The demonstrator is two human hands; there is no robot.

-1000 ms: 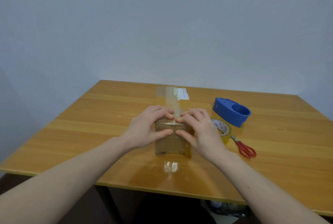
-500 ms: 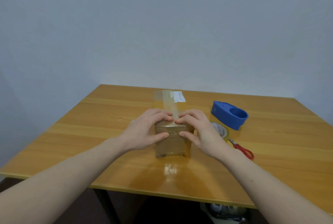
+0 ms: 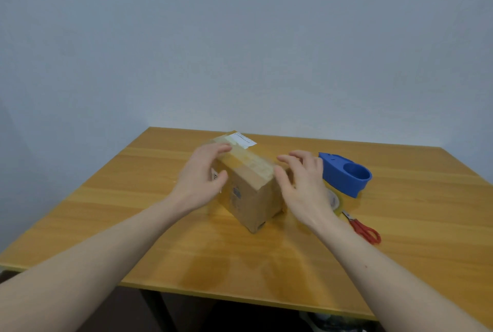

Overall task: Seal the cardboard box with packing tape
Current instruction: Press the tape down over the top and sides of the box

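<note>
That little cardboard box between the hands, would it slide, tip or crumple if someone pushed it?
The cardboard box probably slides or swivels easily: it sits on a glossy wooden table. It looks stiff, its corners sharp and its top taped flat, so crumpling seems unlikely. It stands fairly tall on a narrow base, so a high push might tip it.

Plain room: bare wall (image 3: 240,38), wooden table (image 3: 400,251).
</note>
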